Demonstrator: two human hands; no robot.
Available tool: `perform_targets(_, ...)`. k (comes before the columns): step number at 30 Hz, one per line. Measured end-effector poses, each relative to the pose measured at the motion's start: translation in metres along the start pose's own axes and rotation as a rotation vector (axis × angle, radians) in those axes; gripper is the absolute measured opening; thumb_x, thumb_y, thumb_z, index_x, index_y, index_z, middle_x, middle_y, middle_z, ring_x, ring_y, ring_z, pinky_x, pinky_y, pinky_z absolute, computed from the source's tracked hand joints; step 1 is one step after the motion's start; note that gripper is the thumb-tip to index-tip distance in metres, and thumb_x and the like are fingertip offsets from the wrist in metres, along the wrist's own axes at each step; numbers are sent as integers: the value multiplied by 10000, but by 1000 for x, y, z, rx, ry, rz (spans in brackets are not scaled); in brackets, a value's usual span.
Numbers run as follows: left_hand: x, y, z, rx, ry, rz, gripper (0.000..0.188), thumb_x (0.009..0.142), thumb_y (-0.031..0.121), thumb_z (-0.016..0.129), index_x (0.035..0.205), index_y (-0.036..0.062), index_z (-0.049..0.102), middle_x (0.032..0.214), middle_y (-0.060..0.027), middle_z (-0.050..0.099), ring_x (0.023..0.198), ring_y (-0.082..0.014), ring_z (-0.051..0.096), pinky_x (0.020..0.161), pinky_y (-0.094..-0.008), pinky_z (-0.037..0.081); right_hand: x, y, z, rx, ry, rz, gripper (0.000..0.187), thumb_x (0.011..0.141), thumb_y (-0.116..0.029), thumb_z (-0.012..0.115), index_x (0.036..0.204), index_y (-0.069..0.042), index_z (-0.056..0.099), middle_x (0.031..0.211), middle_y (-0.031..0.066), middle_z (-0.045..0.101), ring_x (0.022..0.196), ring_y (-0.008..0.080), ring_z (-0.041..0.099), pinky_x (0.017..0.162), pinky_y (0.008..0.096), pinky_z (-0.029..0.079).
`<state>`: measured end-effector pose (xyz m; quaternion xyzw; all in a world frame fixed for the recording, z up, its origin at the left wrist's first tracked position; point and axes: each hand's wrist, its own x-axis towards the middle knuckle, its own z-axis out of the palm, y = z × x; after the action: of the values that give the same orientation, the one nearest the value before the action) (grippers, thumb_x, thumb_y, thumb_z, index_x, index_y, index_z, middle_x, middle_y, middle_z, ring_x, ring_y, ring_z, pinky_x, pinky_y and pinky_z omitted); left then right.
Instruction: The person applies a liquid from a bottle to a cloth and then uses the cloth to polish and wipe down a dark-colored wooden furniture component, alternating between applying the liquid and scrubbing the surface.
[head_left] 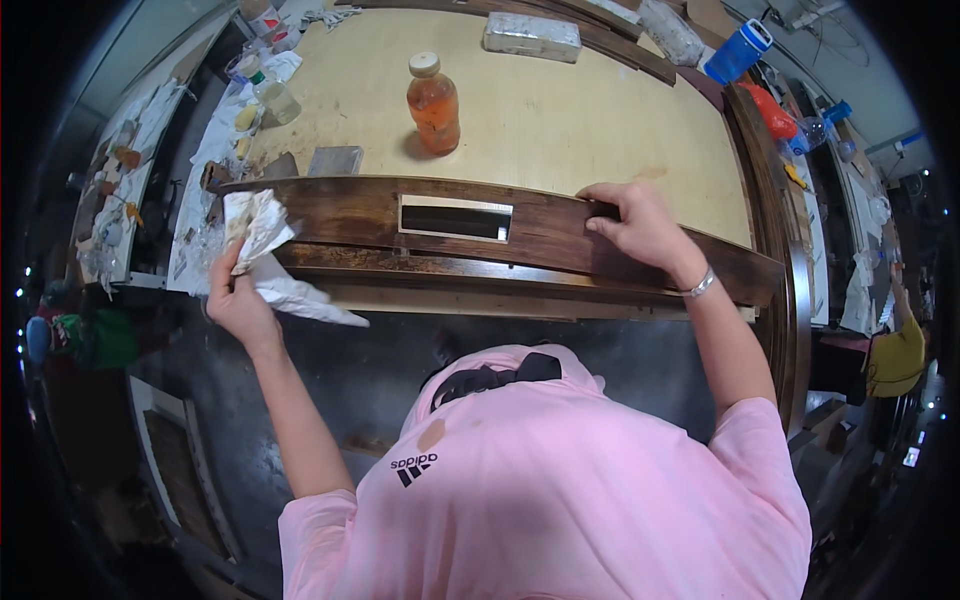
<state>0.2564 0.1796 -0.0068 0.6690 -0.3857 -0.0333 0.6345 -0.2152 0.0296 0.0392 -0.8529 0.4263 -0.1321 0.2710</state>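
A long dark-brown wooden board [345, 215] lies across the near edge of the workbench, with a rectangular cut-out [455, 220] near its middle. My left hand [240, 305] is closed on a crumpled white cloth [262, 222] at the board's left end; part of the cloth hangs down toward me. Toward the board's right side, my right hand [640, 232] grips its far edge, the thumb on the brown face and the fingertips over the edge. Another dark wooden piece [400, 262] shows just below the board on the near side.
A capped bottle of orange liquid [435, 110] stands on the pale bench top [560, 130]. Behind it lies a wrapped silvery block [532, 37]. A small grey block [335, 161] sits beyond the board. Dark wooden strips [765, 180] line the right side, near a blue bottle [738, 52].
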Motion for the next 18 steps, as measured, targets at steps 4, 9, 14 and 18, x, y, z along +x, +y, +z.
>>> perform_targets(4, -21, 39, 35, 117, -173, 209, 380, 848, -152, 515, 1126, -9, 732, 1119, -103, 707, 1118, -194, 625, 1004, -301, 457, -2, -22, 18, -135, 52, -70, 662, 689, -293, 849, 1245, -5, 634, 1168, 214, 625, 1121, 381, 589, 985, 430, 476)
perform_targets(9, -77, 84, 114, 126, -486, 586, 350, 726, -134, 572, 988, 16, 749, 1049, -131, 702, 958, -306, 626, 865, -383, 513, -18, -17, 52, -32, 118, -167, 837, 545, -227, 917, 1287, -15, 593, 1317, 214, 536, 1231, 390, 507, 1041, 470, 433)
perform_targets(14, -80, 89, 115, 54, -449, 363, 319, 735, -106, 596, 982, 15, 756, 1050, -139, 712, 964, -297, 624, 833, -357, 502, -27, -15, 55, -31, 183, -229, 781, 501, -151, 902, 1222, -21, 633, 1291, 187, 573, 1180, 387, 540, 1019, 463, 458)
perform_targets(18, -77, 71, 105, 93, -399, 253, 309, 769, -98, 587, 1013, 2, 747, 1044, -160, 704, 970, -282, 626, 834, -352, 501, -25, -18, 52, -23, 139, -218, 779, 512, -155, 890, 1239, -47, 632, 1304, 186, 556, 1199, 384, 522, 1025, 466, 447)
